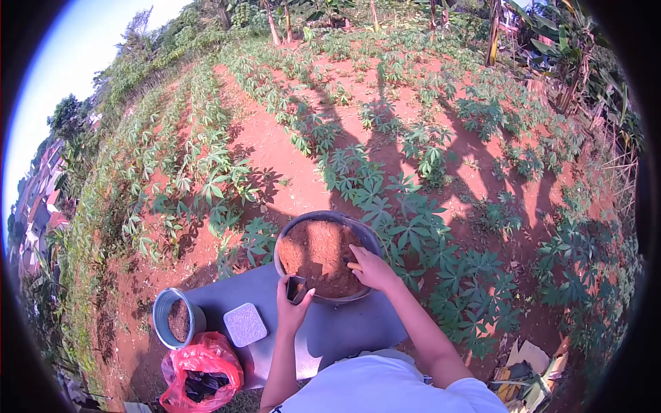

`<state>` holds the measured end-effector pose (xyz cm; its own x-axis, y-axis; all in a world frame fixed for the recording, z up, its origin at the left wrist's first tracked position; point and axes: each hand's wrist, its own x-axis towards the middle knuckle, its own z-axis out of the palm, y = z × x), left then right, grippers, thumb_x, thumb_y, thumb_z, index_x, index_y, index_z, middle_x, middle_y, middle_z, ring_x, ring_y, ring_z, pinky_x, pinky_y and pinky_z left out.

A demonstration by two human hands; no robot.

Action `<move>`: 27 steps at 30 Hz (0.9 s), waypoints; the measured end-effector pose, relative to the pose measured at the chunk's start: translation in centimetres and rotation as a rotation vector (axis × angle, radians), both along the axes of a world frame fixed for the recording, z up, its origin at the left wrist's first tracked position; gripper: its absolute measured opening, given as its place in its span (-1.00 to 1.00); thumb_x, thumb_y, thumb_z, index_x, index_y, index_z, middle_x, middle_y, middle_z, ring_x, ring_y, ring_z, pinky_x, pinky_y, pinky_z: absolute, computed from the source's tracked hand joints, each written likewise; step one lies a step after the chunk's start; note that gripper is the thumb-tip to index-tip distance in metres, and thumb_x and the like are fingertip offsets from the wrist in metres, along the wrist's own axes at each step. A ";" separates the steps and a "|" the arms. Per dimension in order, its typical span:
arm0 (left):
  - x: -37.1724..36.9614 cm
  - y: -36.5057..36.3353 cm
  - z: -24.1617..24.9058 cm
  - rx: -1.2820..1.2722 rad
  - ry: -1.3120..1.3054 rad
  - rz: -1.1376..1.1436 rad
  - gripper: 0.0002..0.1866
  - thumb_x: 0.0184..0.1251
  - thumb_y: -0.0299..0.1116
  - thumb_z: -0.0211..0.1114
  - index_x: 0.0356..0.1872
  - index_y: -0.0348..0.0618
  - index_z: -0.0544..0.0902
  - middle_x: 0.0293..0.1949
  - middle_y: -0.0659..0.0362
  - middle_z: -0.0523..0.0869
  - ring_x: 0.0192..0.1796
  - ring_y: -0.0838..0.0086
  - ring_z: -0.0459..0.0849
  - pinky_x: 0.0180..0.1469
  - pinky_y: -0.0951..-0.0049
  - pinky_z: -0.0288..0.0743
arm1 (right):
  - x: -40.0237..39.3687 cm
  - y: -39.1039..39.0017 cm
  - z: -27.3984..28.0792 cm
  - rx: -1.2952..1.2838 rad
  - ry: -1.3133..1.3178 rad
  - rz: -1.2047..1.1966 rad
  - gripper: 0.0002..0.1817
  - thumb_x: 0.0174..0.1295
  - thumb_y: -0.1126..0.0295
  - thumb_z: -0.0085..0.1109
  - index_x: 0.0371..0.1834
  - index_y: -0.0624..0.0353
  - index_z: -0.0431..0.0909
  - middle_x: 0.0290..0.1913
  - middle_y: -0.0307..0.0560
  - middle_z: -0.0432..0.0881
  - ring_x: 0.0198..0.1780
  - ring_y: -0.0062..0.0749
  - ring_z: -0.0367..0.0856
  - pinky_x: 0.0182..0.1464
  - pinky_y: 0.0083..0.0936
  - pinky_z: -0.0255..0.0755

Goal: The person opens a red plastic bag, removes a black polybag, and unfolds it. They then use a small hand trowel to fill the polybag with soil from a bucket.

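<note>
A round dark basin (373, 242) filled with reddish-brown soil (317, 249) stands at the far edge of a grey table. My left hand (292, 303) is at the basin's near left rim, its fingers closed round a small black container (297, 289). Over the right part of the soil, my right hand (372, 268) has its fingers curled around a small tool with an orange-yellow handle (354, 266); the tool's other end is hard to make out.
On the grey table (344, 330) are a grey-blue pot (162, 320) of brown material, a square box (245, 325) with a pale speckled top, and a red plastic bag (231, 365) holding dark items. Leafy plants (413, 230) grow just beyond the basin.
</note>
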<state>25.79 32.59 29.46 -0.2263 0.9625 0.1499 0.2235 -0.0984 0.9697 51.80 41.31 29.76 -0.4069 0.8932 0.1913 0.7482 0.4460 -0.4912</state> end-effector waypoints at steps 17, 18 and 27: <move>-1.5 -1.8 0.1 -0.048 -0.134 0.037 -0.37 0.17 -0.45 0.59 0.22 -0.17 0.43 -0.06 0.18 0.56 -0.06 0.50 0.58 0.05 0.45 0.54 | 2.1 -0.3 0.8 -0.154 -0.157 0.263 -0.43 0.39 0.33 0.19 0.44 0.24 0.40 0.31 0.10 0.62 0.21 0.04 0.66 0.20 -0.11 0.58; -1.5 -1.7 0.1 -0.033 -0.117 0.035 -0.37 0.17 -0.45 0.59 0.22 -0.17 0.43 -0.05 0.17 0.57 -0.05 0.50 0.59 0.06 0.45 0.54 | 2.2 -0.6 0.9 -0.165 -0.106 0.228 -0.47 0.38 0.34 0.19 0.41 0.25 0.44 0.27 0.10 0.65 0.21 0.04 0.66 0.21 -0.11 0.57; 0.0 -1.3 0.1 -0.074 -0.087 0.010 -0.39 0.18 -0.42 0.59 0.22 -0.17 0.46 -0.11 0.18 0.60 -0.06 0.48 0.61 0.07 0.43 0.54 | 2.6 -2.8 0.0 -0.131 0.149 0.126 -0.53 0.33 0.42 0.20 0.32 0.24 0.53 0.21 0.13 0.68 0.18 0.06 0.68 0.22 -0.13 0.57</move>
<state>25.83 31.33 29.51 -0.2448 0.9679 0.0578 0.1387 -0.0241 0.9900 54.45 38.51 29.72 -0.4922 0.8585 0.1438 0.6056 0.4563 -0.6519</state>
